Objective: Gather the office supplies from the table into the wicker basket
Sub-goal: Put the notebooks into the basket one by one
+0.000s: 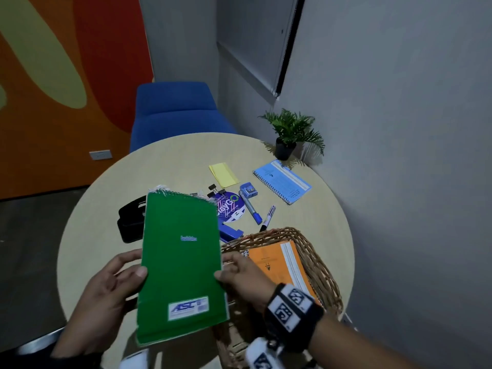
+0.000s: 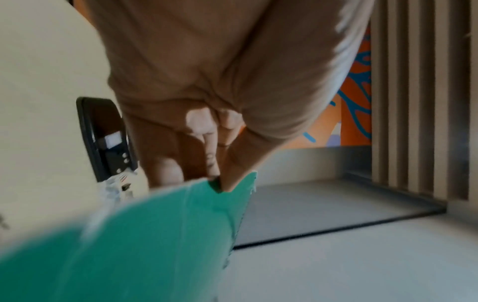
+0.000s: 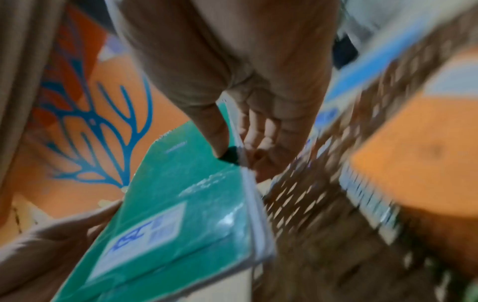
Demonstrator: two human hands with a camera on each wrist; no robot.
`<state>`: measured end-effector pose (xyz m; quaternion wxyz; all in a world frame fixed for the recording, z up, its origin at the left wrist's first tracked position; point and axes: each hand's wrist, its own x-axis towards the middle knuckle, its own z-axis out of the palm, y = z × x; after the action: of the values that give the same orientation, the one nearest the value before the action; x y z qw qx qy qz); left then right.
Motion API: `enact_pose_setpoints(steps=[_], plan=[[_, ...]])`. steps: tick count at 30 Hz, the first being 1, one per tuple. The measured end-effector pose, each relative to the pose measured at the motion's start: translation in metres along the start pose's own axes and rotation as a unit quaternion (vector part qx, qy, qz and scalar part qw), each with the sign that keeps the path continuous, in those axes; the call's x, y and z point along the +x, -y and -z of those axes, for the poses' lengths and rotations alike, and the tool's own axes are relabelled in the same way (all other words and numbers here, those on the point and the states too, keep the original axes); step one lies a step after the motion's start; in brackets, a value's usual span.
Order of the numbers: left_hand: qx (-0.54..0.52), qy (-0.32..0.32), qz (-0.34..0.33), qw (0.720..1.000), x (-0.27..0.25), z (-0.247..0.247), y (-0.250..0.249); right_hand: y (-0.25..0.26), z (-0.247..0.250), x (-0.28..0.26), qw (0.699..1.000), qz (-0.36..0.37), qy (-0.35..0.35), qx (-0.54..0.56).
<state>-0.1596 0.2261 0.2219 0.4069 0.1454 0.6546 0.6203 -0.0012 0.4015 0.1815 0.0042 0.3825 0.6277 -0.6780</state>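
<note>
Together, the left hand [image 1: 106, 286] and right hand [image 1: 239, 272] grip a green spiral notebook [image 1: 181, 262] by its long edges, thumbs on the cover and fingers beneath, holding it above the round counter [image 1: 170, 161] beside the wicker basket [image 1: 319, 262]. Inside the basket lies an orange notebook [image 1: 279, 259]. Farther out on the counter sit a black hole punch [image 1: 130, 219], blue marker [image 1: 250, 209], yellow sticky notes [image 1: 223, 174], blue spiral notebook [image 1: 282, 181] and potted plant [image 1: 290, 131].

Round desk [image 1: 173, 155], pale wood. Far edge: potted plant [image 1: 288, 134], blue notebk [image 1: 282, 181], yellow notes [image 1: 223, 174]. Centre: binder clips [image 1: 213, 190], 2 markers [image 1: 250, 209], sharpener [image 1: 248, 189]. Left: black punch [image 1: 130, 219]. Near-right edge: wicker basket [image 1: 316, 259].
</note>
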Motion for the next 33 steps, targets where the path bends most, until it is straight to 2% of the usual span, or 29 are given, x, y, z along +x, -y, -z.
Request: enact_pose_setpoints(steps=[2, 5, 7, 11, 16, 19, 21, 24, 26, 28, 29, 31, 33], plan=[[0.009, 0.029, 0.025, 0.999, 0.007, -0.016, 0.008, 0.002, 0.034, -0.007, 0.997, 0.032, -0.025, -0.068], [0.071, 0.075, 0.063, 0.993, 0.017, -0.051, 0.027, -0.004, 0.085, -0.02, 0.983, 0.037, -0.041, -0.175], [0.147, 0.105, 0.046, 0.982, 0.023, -0.077, 0.043, -0.015, 0.112, -0.025, 0.965, 0.03, -0.068, -0.253], [0.361, 0.154, -0.05, 0.918, 0.042, -0.126, 0.069, -0.047, 0.156, -0.027, 0.933, -0.023, -0.102, -0.343], [0.463, 0.22, 0.032, 0.858, 0.061, -0.175, 0.091, -0.061, 0.18, -0.021, 0.886, -0.096, -0.095, -0.444], [0.454, 0.23, 0.037, 0.86, 0.067, -0.19, 0.101, -0.068, 0.18, -0.014, 0.856, -0.109, -0.113, -0.493], [0.52, 0.231, 0.027, 0.822, 0.066, -0.196, 0.103, -0.073, 0.182, -0.007, 0.849, -0.12, -0.092, -0.507], [0.646, 0.229, 0.017, 0.728, 0.072, -0.199, 0.106, -0.063, 0.19, 0.002, 0.843, -0.118, -0.028, -0.524], [0.674, 0.265, 0.026, 0.689, 0.078, -0.202, 0.103, -0.048, 0.201, 0.009, 0.855, -0.101, 0.001, -0.508], [0.658, 0.286, 0.007, 0.697, 0.086, -0.206, 0.084, -0.028, 0.222, 0.023, 0.896, -0.081, 0.002, -0.436], [0.635, 0.281, 0.0, 0.72, 0.093, -0.211, 0.069, -0.019, 0.238, 0.037, 0.913, -0.071, -0.01, -0.401], [0.542, 0.266, 0.0, 0.797, 0.113, -0.224, 0.042, -0.003, 0.275, 0.077, 0.929, -0.037, -0.067, -0.362], [0.435, 0.252, 0.006, 0.864, 0.146, -0.245, 0.022, 0.009, 0.311, 0.128, 0.929, -0.001, -0.13, -0.347]])
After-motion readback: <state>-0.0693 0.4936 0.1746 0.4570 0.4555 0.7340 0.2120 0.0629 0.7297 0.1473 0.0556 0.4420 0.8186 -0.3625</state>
